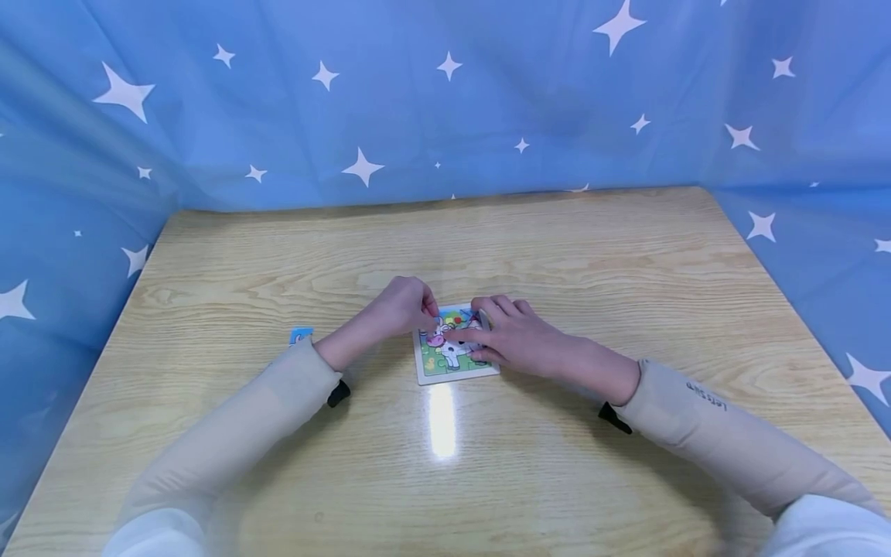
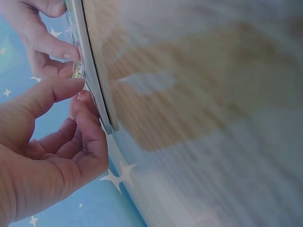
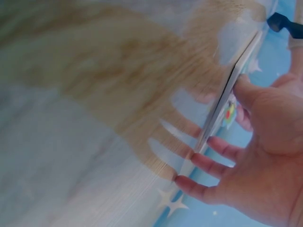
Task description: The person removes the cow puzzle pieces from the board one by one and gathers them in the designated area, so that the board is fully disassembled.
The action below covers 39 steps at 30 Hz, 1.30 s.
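Note:
A small jigsaw puzzle (image 1: 452, 361) with a cow picture lies in a white-rimmed tray (image 1: 459, 377) on the table. My left hand (image 1: 406, 304) is at the tray's upper left corner, thumb and index finger pinching together over a puzzle piece that they mostly hide. In the left wrist view its other fingers (image 2: 97, 137) curl under, beside the tray edge (image 2: 97, 80). From the right, my right hand (image 1: 522, 336) reaches over the tray, index finger extended onto the cow. Its outer fingertips (image 3: 203, 163) spread straight along the tray's edge, touching down at the tabletop.
A loose blue puzzle piece (image 1: 301, 334) lies on the wooden table (image 1: 592, 263), just beyond my left sleeve (image 1: 244, 425). Behind the table and at both sides hangs a blue curtain (image 1: 418, 108) with white stars. Black wrist straps (image 1: 339, 393) show below the cuffs.

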Tool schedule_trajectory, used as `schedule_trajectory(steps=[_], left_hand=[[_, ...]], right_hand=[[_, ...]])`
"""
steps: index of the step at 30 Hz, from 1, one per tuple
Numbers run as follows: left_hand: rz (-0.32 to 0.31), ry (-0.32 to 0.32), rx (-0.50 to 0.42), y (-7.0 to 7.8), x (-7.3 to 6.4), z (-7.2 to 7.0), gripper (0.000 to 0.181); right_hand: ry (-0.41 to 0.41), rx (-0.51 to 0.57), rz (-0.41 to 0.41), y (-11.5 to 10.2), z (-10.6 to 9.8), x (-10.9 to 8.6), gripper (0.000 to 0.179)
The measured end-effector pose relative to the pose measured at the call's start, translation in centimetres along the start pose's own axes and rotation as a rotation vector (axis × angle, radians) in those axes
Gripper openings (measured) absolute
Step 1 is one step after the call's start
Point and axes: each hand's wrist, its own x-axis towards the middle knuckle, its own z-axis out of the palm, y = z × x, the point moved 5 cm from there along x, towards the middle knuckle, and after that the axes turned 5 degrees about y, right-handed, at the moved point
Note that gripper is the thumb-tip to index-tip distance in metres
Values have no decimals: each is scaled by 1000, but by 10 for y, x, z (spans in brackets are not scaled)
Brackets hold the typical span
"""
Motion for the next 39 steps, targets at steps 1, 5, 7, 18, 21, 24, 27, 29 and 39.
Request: schedule_trajectory(steps=[1,5,7,18,21,24,27,29,39], left_hand=[[0,-1,-3,0,0,0,7],[9,0,-19,-1,1,-1,7],[14,11,-18,-2,1,-3,6],[7,2,-14,-6,1,-7,5],[-10,0,-44,-9,0,-10,5],[-15,5,-77,-14,-2,-14,6],[-11,11,-94,-20,-3,-18,5],[-14,13,-107,-24,-4,-20,5],[-45,61,-145,-36,-17,-30,9]], right_hand=[[8,-4,-6,2,3,0,48],[11,-19,-11,-1,-2,1,48],[2,-34,-8,-3,-4,2,47],[-25,-60,-1,-11,-8,3,45],[-16,-67,-6,-11,-7,3,44],[-10,-69,-5,-11,-7,3,45],[-15,-62,1,-10,-7,3,45],[-22,-53,7,-10,-7,3,44],[41,-25,-21,18,33,-5,50]])
